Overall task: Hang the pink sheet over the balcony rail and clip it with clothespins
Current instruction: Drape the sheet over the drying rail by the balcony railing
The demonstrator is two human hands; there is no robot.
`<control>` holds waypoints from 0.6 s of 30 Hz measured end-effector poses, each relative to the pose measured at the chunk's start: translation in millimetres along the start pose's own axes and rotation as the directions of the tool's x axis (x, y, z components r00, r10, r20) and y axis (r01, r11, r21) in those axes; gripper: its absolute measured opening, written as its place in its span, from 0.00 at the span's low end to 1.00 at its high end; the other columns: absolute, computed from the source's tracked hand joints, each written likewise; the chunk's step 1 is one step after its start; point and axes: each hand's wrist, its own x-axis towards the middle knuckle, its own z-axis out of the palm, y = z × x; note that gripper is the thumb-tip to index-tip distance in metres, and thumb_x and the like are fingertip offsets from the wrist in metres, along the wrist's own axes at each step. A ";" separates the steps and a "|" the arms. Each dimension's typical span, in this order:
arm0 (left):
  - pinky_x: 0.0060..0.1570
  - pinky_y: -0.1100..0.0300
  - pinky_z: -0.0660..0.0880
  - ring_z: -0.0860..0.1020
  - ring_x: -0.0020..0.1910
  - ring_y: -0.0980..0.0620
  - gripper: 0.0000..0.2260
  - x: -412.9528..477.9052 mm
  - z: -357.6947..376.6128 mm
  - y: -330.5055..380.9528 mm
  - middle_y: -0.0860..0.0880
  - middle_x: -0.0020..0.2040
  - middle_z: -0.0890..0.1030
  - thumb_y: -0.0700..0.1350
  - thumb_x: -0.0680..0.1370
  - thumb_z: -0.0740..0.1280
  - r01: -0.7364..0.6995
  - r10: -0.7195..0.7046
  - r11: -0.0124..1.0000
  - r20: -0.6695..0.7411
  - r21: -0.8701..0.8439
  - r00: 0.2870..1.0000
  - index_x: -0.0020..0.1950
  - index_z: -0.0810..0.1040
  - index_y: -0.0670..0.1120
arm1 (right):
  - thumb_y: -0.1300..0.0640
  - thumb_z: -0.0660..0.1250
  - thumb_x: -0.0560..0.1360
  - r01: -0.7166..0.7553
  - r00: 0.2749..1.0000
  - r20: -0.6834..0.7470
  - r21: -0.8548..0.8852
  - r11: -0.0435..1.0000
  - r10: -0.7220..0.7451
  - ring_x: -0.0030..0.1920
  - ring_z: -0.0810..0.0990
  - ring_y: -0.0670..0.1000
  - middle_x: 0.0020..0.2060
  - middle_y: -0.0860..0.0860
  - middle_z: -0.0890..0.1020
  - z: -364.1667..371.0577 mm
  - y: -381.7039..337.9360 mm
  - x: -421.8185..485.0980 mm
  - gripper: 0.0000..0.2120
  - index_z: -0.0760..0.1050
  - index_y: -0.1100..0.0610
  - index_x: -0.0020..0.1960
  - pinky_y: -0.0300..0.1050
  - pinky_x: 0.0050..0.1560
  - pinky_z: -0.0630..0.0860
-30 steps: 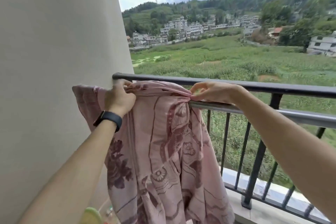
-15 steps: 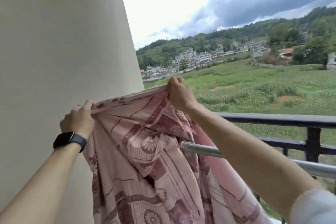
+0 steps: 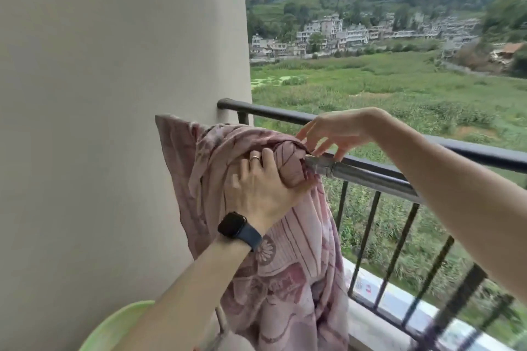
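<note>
Now gripping bunched pink sheet (image 3: 288, 262) on silver pole (image 3: 370, 177) with left hand (image 3: 265, 182), touching sheet edge with wide-spread right hand (image 3: 333, 131).

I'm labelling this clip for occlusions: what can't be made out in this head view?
Head view:
- Steel pole: its wall end is covered by the pink sheet.
- Sheet's lower hem: cut off by the bottom edge.
- Green rounded thing: cut off by the bottom edge and partly behind the left forearm, so what it is stays unclear.
- Clothespins: none in view.
- Railing bars at lower right: motion-blurred.
</note>
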 end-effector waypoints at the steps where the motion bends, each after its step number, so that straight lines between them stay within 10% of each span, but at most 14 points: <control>1: 0.53 0.43 0.74 0.76 0.58 0.40 0.37 0.3 1.1 2.8 0.43 0.59 0.77 0.75 0.70 0.60 0.005 -0.006 1.000 0.046 0.028 0.999 0.63 0.69 0.45 | 0.59 0.63 0.80 -0.003 1.000 -0.012 -0.032 0.999 0.003 0.50 0.82 0.47 0.57 0.47 0.78 1.8 0.6 -1.4 0.11 0.76 0.51 0.61 0.48 0.40 0.82; 6: 0.49 0.53 0.77 0.80 0.49 0.49 0.14 23.0 -39.2 -37.0 0.53 0.47 0.81 0.53 0.73 0.73 -0.095 0.195 0.932 0.264 -0.349 0.945 0.55 0.77 0.51 | 0.61 0.64 0.81 0.028 0.950 -0.265 -0.448 0.894 -0.163 0.43 0.84 0.49 0.50 0.53 0.83 5.5 2.1 -5.2 0.05 0.79 0.54 0.52 0.44 0.39 0.84; 11: 0.48 0.72 0.74 0.79 0.42 0.68 0.11 63.3 -88.3 -80.5 0.58 0.44 0.85 0.42 0.74 0.72 -0.104 0.139 0.954 0.108 -0.282 0.984 0.52 0.85 0.57 | 0.53 0.61 0.83 -0.059 0.583 -0.515 -0.799 0.599 -0.628 0.29 0.72 0.45 0.36 0.50 0.76 -6.6 -19.4 10.8 0.10 0.74 0.60 0.52 0.38 0.24 0.66; 18: 0.43 0.62 0.74 0.83 0.45 0.52 0.12 74.5 -106.1 -145.2 0.56 0.47 0.86 0.42 0.78 0.65 0.109 -0.136 0.971 -0.118 -0.214 0.984 0.53 0.84 0.56 | 0.61 0.58 0.82 0.056 0.412 -0.741 -0.559 0.827 -0.529 0.44 0.80 0.59 0.48 0.59 0.83 -13.2 -51.9 64.1 0.10 0.76 0.62 0.57 0.54 0.46 0.80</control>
